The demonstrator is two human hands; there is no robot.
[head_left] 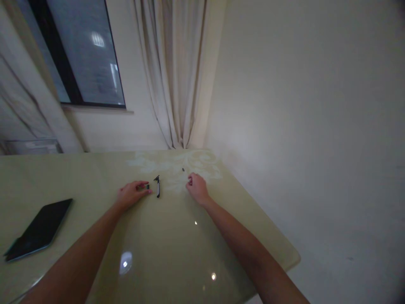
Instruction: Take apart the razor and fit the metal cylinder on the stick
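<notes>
My left hand is at the middle of the table, its thumb and fingertips closed round a small black piece. Just right of those fingertips lies a razor-like tool with a slim black-and-grey handle and a short crosswise head at its far end. My right hand is further right, fingers curled in; whatever they may hold is hidden. Beyond its fingertips, a tiny dark bit rests on the tabletop, apart from both hands.
The glossy pale table has a rounded corner at right and meets a plain wall. A black, flat laptop-like object lies at left. Curtains hang behind the table, beside a dark-framed window.
</notes>
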